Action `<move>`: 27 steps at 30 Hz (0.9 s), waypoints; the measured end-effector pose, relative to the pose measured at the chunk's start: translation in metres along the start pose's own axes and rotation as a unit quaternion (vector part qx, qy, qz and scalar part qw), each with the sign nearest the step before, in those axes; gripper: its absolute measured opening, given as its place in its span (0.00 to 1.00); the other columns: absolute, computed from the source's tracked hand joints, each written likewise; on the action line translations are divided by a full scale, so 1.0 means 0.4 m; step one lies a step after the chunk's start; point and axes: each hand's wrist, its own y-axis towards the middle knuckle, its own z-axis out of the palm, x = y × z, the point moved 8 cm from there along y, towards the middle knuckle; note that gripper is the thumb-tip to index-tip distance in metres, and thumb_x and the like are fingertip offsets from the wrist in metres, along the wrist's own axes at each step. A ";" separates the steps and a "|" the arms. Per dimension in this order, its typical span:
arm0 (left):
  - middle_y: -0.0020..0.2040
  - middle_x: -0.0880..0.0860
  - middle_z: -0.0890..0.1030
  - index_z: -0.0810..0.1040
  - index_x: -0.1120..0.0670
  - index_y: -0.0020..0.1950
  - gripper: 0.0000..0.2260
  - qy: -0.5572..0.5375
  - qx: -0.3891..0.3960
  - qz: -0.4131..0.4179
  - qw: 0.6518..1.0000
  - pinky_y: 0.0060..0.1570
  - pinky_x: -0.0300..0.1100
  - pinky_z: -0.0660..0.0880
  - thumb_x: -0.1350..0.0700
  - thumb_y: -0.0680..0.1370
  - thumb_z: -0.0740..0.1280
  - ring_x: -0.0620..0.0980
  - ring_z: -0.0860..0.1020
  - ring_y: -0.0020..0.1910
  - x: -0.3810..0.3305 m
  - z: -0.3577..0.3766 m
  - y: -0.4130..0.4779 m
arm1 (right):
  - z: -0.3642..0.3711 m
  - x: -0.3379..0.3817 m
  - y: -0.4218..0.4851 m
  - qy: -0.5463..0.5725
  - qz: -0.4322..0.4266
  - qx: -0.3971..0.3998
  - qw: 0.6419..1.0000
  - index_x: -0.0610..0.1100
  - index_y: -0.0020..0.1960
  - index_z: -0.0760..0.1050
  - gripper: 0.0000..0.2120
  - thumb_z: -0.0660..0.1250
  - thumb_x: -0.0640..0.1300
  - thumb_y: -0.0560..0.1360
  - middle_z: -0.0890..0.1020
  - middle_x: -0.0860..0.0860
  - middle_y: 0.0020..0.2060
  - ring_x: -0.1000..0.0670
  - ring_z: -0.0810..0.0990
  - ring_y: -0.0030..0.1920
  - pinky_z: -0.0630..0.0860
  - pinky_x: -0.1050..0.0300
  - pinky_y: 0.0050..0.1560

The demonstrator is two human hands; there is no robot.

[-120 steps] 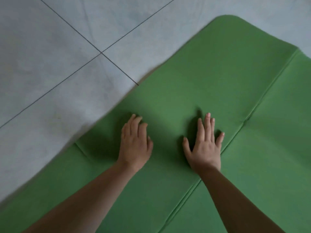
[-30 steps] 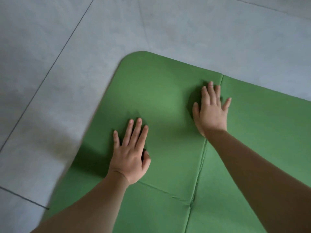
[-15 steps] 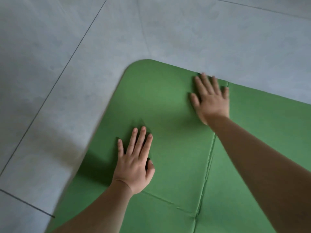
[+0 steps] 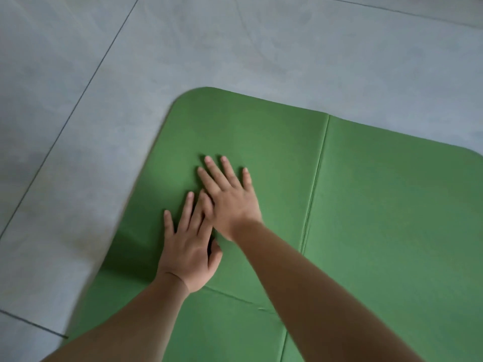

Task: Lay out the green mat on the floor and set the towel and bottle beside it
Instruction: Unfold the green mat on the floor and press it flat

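Meanwhile, both palms press flat and empty, right hand overlapping left hand, on the green mat spread over the tiled floor, whose fold creases could spring up once released.

The grey tiled floor carries the green mat, spread flat, its rounded corner near a dark grout line.

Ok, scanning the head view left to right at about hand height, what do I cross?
Grey tiled floor → rounded left edge of the green mat → left hand → right hand, partly over the left's fingers → fold crease → right mat panel.
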 end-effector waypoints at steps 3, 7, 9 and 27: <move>0.73 0.60 0.64 0.69 0.61 0.70 0.31 -0.007 -0.014 0.002 1.000 0.59 0.71 0.63 0.51 0.69 0.53 0.61 0.61 0.72 0.000 -0.007 -0.003 | -0.026 -0.130 -0.023 -0.045 0.010 -0.042 0.998 0.56 0.73 0.34 0.27 0.36 0.59 0.77 0.34 0.58 0.72 0.51 0.31 0.72 0.32 0.44 0.69; 0.74 0.59 0.61 0.67 0.60 0.71 0.30 -0.012 -0.024 0.001 1.000 0.61 0.70 0.61 0.50 0.71 0.52 0.59 0.57 0.73 0.002 -0.011 -0.008 | -0.083 -0.387 -0.119 -0.040 0.147 -0.077 0.985 0.57 0.75 0.36 0.28 0.38 0.61 0.76 0.35 0.59 0.72 0.54 0.34 0.73 0.36 0.47 0.71; 0.75 0.57 0.57 0.65 0.59 0.73 0.31 -0.012 -0.022 0.001 1.000 0.63 0.69 0.59 0.50 0.71 0.50 0.58 0.54 0.74 0.003 -0.008 -0.007 | -0.104 -0.486 -0.183 -0.038 0.213 -0.083 0.973 0.56 0.76 0.38 0.29 0.38 0.61 0.76 0.35 0.59 0.72 0.53 0.36 0.74 0.38 0.46 0.72; 0.75 0.59 0.60 0.67 0.60 0.72 0.31 -0.040 -0.047 0.002 0.998 0.64 0.70 0.58 0.50 0.70 0.51 0.59 0.58 0.74 0.005 -0.003 -0.009 | 0.058 -0.126 -0.290 -0.001 0.098 -0.034 0.995 0.55 0.72 0.30 0.27 0.33 0.59 0.77 0.27 0.60 0.69 0.51 0.24 0.70 0.24 0.43 0.64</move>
